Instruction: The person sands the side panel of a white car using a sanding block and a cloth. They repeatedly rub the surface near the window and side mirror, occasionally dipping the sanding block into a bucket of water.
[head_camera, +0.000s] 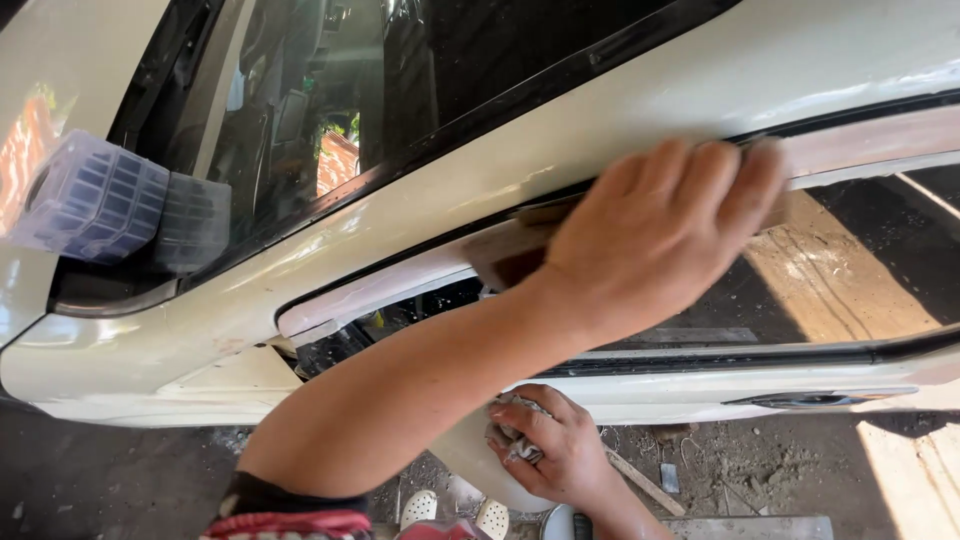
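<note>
My left hand (660, 225) reaches up across a cream-white car body (600, 110) and presses a flat brown sanding block (510, 255) against a pale strip (380, 290) along the window edge. The hand is blurred by motion. Lower down, my right hand (550, 450) is closed around a crumpled grey cloth (520, 445). It rests against a rounded cream part of the car (465, 465), below the dark window glass (850, 270).
A translucent ribbed plastic box (100, 200) sits at the left by another dark window (330, 100). Below the car is dirt ground (760, 465) with scraps and a stick. White perforated sandals (455, 515) show at the bottom edge.
</note>
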